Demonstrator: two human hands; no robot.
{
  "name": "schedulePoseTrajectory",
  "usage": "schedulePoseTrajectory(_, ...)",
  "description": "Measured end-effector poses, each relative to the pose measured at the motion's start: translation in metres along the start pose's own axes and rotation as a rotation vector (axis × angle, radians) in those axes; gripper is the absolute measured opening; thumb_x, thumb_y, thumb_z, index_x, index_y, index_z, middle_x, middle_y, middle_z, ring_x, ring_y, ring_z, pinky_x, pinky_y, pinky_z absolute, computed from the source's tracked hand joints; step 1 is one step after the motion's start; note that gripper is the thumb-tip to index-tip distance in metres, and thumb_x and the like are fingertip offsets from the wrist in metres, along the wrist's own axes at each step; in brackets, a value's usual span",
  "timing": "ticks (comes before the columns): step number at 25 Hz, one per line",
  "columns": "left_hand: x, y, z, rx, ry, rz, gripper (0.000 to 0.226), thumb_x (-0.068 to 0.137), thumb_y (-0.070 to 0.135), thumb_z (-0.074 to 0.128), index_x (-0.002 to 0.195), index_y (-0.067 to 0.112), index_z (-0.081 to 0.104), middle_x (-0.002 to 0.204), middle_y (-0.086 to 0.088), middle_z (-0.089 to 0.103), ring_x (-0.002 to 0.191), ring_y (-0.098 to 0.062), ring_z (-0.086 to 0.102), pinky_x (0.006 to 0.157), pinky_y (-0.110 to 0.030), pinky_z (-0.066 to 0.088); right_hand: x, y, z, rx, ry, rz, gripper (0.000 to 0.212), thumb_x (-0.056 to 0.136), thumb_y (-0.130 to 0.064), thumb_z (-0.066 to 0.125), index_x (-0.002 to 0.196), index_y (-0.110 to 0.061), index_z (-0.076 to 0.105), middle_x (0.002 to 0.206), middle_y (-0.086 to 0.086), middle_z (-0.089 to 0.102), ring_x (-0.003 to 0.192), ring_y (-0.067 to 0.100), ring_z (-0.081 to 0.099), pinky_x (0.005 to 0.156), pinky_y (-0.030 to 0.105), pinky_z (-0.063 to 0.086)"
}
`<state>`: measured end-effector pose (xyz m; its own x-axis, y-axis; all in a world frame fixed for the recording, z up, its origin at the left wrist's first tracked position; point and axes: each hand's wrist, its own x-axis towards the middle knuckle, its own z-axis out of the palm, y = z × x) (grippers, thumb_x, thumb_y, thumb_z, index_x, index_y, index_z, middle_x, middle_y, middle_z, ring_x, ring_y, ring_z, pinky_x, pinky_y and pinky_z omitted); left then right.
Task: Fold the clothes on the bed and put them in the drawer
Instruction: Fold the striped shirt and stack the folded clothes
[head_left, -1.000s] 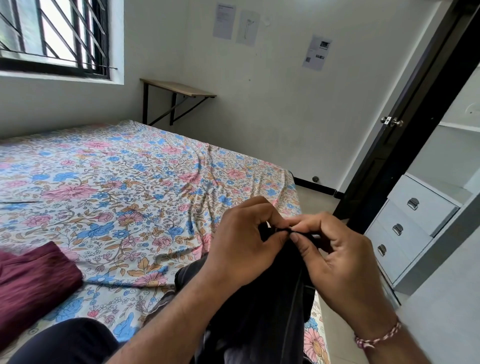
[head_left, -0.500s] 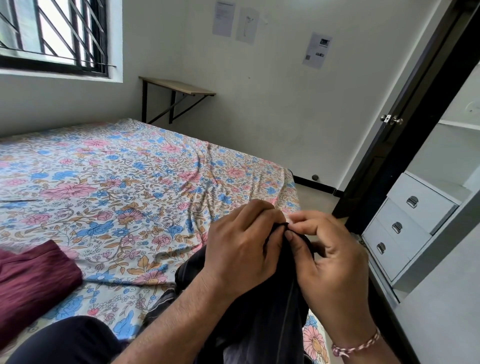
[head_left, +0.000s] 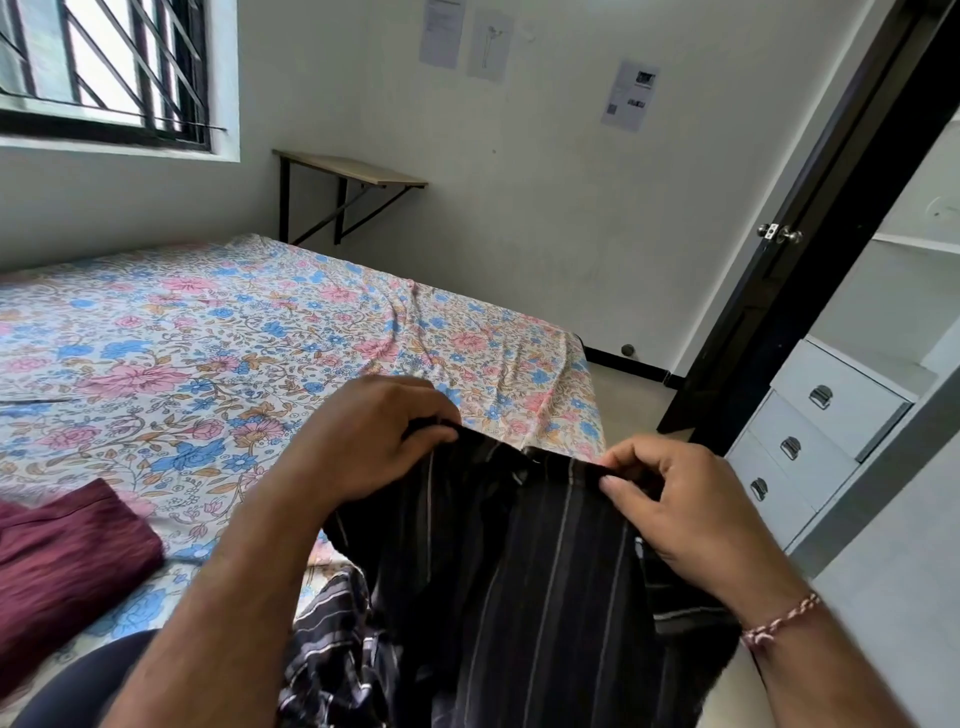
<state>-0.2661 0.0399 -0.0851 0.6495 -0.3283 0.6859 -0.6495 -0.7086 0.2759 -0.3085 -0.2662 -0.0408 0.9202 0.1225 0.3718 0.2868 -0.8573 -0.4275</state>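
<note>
Dark striped garment (head_left: 519, 561): held up over near edge of bed (head_left: 260, 353), top hem stretched roughly level from left to right, stripes and long axis running downward toward viewer; lower part bunched at bottom of view.
Left hand (head_left: 374, 441): knuckles up, fingers curled over hem's left end, pinching it.
Right hand (head_left: 680, 509): thumb and curled fingers pinching hem's right end; braided bracelet (head_left: 779, 618) at wrist.
Folded maroon garment (head_left: 62, 561): flat on bed, left.
Drawers (head_left: 810, 441): right, all closed.
</note>
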Motion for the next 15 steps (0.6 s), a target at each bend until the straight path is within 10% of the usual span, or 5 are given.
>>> schedulePoseTrajectory(4,-0.002,-0.003,-0.007,0.001,0.237,-0.059,0.021,0.097,0.025,0.065,0.111,0.02,0.08,0.095,0.014,0.072,0.083,-0.007,0.07,0.075,-0.024,0.054,0.0,0.005,0.004,0.138,-0.007,0.069,0.013,0.09,-0.022,0.078,0.083,-0.033,0.078,0.074,-0.015,0.074,0.068,0.0,0.068,0.065,0.021,0.051)
schedulePoseTrajectory(8,-0.003,0.006,-0.008,-0.011,0.587,-0.107,0.01,0.094,0.02,0.077,0.097,0.012,0.082,0.088,0.005,0.076,0.079,-0.012,0.072,0.076,-0.03,0.057,-0.009,-0.014,-0.01,0.796,-0.068,0.248,0.007,0.087,-0.011,0.074,0.087,-0.008,0.08,0.084,0.016,0.076,0.074,0.026,0.072,0.067,0.033,0.06)
schedulePoseTrajectory(15,0.01,0.067,-0.015,-0.052,0.661,0.179,0.013,0.098,0.011,0.071,0.098,0.003,0.081,0.09,-0.004,0.076,0.082,-0.018,0.07,0.077,-0.028,0.054,-0.026,-0.062,-0.047,1.18,-0.121,0.276,0.012,0.073,-0.011,0.072,0.08,-0.003,0.077,0.075,0.018,0.071,0.059,0.023,0.07,0.051,0.029,0.059)
